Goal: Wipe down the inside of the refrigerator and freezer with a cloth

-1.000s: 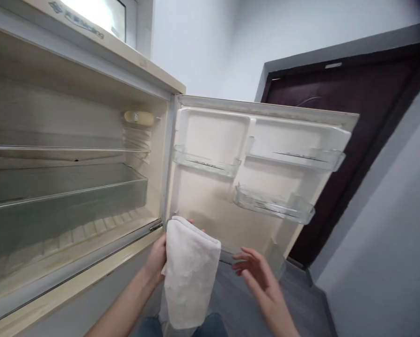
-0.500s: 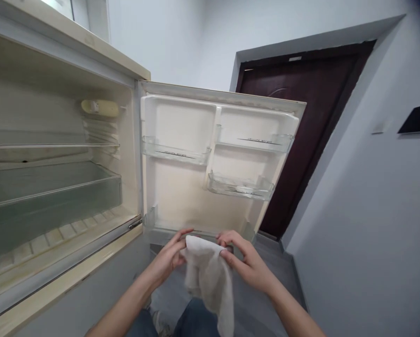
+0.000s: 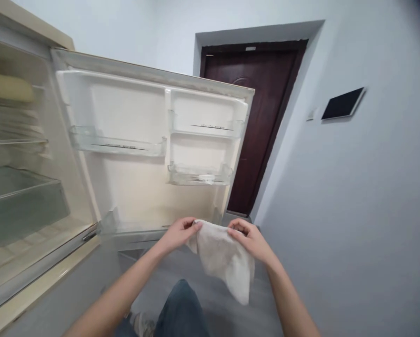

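Note:
A white cloth (image 3: 224,255) with greyish stains hangs between my two hands, its lower end drooping over my knee and the floor. My left hand (image 3: 180,232) pinches its upper left corner between thumb and fingers. At the upper right edge, my right hand (image 3: 250,238) grips the cloth with curled fingers. Just beyond the hands stands the open fridge door (image 3: 126,187), its inner side facing me. Clear plastic door shelves (image 3: 119,145) are fixed to it; a small white thing lies in the lower right shelf (image 3: 199,175).
To the left is the open fridge compartment (image 3: 73,187) with a glass shelf and a translucent drawer (image 3: 27,201). A dark red door (image 3: 255,112) is set in the wall behind. A black panel (image 3: 343,104) and a switch (image 3: 311,114) are on the right wall. My knee (image 3: 182,309) is below.
My view has turned right, so the fridge sits further left. My left hand has closed on the cloth's corner, and the cloth is now spread wider between both hands.

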A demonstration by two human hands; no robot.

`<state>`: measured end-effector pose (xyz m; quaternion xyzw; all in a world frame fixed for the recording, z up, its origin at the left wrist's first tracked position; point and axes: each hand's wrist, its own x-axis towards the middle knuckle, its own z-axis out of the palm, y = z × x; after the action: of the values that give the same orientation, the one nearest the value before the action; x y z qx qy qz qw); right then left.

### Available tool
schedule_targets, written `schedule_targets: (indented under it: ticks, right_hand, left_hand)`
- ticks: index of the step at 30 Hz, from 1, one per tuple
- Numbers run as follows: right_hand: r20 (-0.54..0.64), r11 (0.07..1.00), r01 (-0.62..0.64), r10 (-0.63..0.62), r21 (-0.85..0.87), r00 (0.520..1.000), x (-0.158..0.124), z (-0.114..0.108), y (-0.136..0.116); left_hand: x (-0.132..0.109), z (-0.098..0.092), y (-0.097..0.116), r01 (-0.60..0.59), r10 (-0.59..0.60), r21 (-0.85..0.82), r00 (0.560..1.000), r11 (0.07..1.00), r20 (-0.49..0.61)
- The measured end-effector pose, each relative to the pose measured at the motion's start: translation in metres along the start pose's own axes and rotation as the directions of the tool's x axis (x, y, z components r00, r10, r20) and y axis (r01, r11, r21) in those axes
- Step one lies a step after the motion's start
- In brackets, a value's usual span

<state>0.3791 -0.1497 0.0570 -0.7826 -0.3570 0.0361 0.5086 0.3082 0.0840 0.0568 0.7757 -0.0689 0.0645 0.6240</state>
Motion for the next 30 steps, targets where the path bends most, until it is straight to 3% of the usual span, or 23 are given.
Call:
schedule_targets:
  ticks: [6, 11, 14, 18, 20, 25, 30]
  right_hand:
    - [0.180, 0.997, -0.065, 0.070, -0.032, 0.981, -0.022, -0.015, 0.019]
    - [0.066, 0.995, -0.060, 0.065, -0.086, 0.996, -0.018, -0.019, 0.010]
    - [0.091, 0.989, -0.046, 0.059, -0.142, 0.994, -0.016, -0.020, 0.001]
    - [0.139, 0.985, -0.044, 0.068, -0.168, 0.988, -0.016, -0.020, -0.006]
    - [0.131, 0.980, -0.058, 0.083, -0.190, 0.988, -0.017, -0.021, -0.007]
    - [0.090, 0.972, -0.071, 0.093, -0.225, 0.992, -0.022, -0.029, -0.004]
    - [0.026, 0.968, -0.080, 0.089, -0.237, 0.996, -0.027, -0.042, 0.004]
  left_hand:
    - [0.019, 0.012, 0.009, -0.045, 0.051, 0.064, 0.994, 0.997, -0.097]
    - [0.005, 0.028, -0.023, -0.020, 0.030, 0.051, 0.981, 0.998, -0.190]
    - [-0.016, 0.045, -0.046, -0.016, 0.011, -0.014, 0.966, 1.000, -0.260]
    - [-0.033, 0.069, -0.067, 0.032, -0.031, -0.005, 0.912, 0.999, -0.409]
    - [-0.034, 0.079, -0.074, 0.048, -0.045, -0.002, 0.916, 0.999, -0.399]
    - [-0.022, 0.094, -0.076, 0.029, -0.046, -0.071, 0.969, 0.997, -0.244]
    - [-0.012, 0.080, -0.060, -0.042, 0.028, -0.087, 0.988, 0.995, -0.151]
